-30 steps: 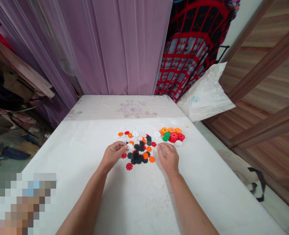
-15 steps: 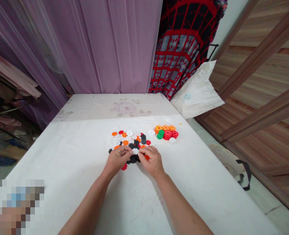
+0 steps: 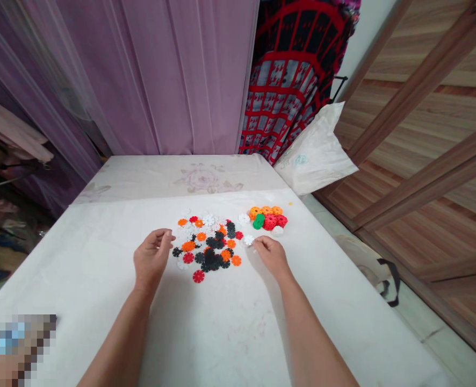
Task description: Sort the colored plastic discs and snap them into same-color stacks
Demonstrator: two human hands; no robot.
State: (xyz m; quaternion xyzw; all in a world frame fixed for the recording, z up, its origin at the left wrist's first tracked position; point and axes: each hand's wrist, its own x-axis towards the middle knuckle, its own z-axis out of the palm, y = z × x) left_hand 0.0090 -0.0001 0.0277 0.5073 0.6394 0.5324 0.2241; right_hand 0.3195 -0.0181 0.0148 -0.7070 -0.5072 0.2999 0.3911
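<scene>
My right hand (image 3: 273, 255) pinches a white snowflake disc (image 3: 248, 240) by its edge, a little above the tabletop. The disc is notched all round and seems to lie right of the loose pile. My left hand (image 3: 153, 255) is at the pile's left side, fingers loosely bent and thumb raised, with nothing visible in it. Between my hands spreads the pile of snowflake discs: black discs (image 3: 211, 260) in front, white discs (image 3: 209, 220) behind, orange discs (image 3: 188, 246) and red discs (image 3: 198, 276) scattered among them.
Beyond my right hand sit sorted stacks: orange discs (image 3: 266, 210), red discs (image 3: 270, 221), green discs (image 3: 258, 221) and white discs (image 3: 244, 219). A white cloth (image 3: 206, 328) covers the table. At its right stands a white bag (image 3: 316, 153); a purple curtain (image 3: 173, 80) hangs behind.
My hands were together over the pile at a white disc. They have parted: my right hand moved right with the white disc, my left hand moved left without any visible piece.
</scene>
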